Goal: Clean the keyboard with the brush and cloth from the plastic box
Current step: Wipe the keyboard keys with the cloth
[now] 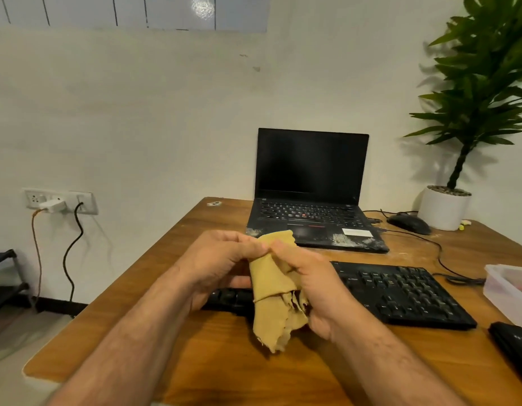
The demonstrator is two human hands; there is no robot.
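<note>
- Surface: wooden; carries the keyboard, which lies flat below the hands, reachable for wiping.
- Cloth: tan, hanging above the keyboard's left end, apparently being folded.
- Left hand and right hand: fingers pinch the cloth's top edge.

Your left hand and right hand both pinch a folded mustard-yellow cloth above the black keyboard on your brown wooden desk, near a translucent plastic box.

Both hands together, fingers curled.
</note>
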